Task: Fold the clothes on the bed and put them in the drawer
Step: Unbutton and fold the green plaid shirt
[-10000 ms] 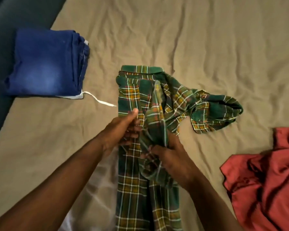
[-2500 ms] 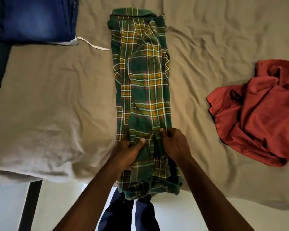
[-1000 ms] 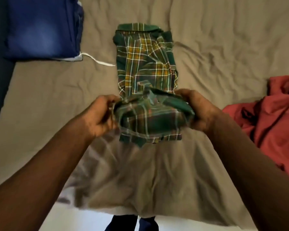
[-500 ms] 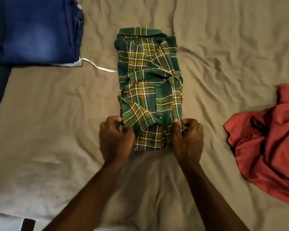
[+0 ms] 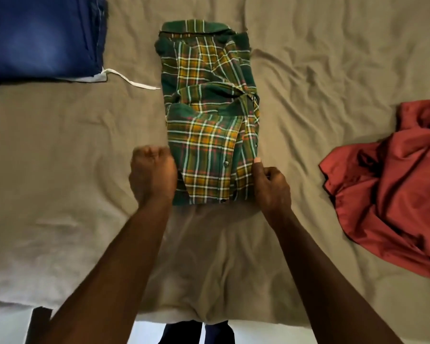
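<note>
Plaid shirt (image 5: 209, 115) lies mid-bed, folded to a narrow packet. Collar at the far end, hem half doubled over the near half, a button placket showing on top. Bed (image 5: 60, 150) has a tan sheet, creased, soft under the packet.

Left hand (image 5: 152, 175): a fist at the packet's near left edge, blurred. Grip curled tight, but cannot tell whether any cloth is caught in it. Right hand (image 5: 271, 187): at the near right edge, thumb laid along the top layer, fingers curled. Grip looks pinched on the shirt's edge.

Handling, as judged: light woven cloth, limp, no stiffness of its own. Layers will likely slide and spring open if lifted by one corner. Not fragile; buttons are the only hard spots. Best taken from both long sides at once, fingers slid beneath the whole stack and thumbs on top, or one flat palm under the middle. The mattress probably gives, so creases pressed here may set poorly.

Blue jeans (image 5: 40, 38) already folded, far left. A white strip (image 5: 132, 81) trails from under them toward the shirt, its tip just beside the shirt's left edge. Red garment (image 5: 392, 184) heaped at right, unfolded, well apart. Drawer not in view
</note>
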`<control>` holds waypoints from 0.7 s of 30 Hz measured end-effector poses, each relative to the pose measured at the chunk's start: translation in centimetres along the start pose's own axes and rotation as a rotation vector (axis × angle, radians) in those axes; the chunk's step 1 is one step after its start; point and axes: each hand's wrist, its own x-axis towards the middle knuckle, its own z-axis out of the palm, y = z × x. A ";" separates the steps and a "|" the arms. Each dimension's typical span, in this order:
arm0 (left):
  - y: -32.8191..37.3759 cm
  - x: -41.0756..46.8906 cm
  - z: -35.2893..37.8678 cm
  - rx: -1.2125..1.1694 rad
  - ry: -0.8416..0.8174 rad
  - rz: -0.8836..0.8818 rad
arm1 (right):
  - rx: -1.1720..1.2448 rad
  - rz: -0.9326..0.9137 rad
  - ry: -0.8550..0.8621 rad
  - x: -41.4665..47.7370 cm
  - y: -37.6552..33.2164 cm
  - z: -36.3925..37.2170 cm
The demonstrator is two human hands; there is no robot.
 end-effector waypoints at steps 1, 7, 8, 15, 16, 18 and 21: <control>-1.9 -1.1 0.4 0.132 -0.025 -0.026 | -0.077 -0.045 0.015 -0.3 0.4 0.3; -8.1 -3.0 1.3 0.219 0.085 0.267 | -0.086 -0.290 0.576 -2.1 0.1 -0.6; -8.1 -2.8 0.6 0.166 0.162 0.253 | -0.075 -0.243 0.625 -2.2 0.2 -1.1; -9.6 -4.0 -0.2 0.287 -0.025 0.179 | -0.197 -0.174 0.430 -2.2 2.0 -0.9; -9.6 -4.0 0.0 0.282 -0.040 0.239 | -0.228 -0.219 0.438 -2.2 1.9 -0.7; -9.0 -3.6 0.6 0.306 -0.047 0.366 | -0.306 -0.350 0.439 -2.0 2.1 -0.4; -8.1 -2.7 1.3 0.245 -0.012 0.365 | -0.280 -0.310 0.468 -1.2 2.5 -1.1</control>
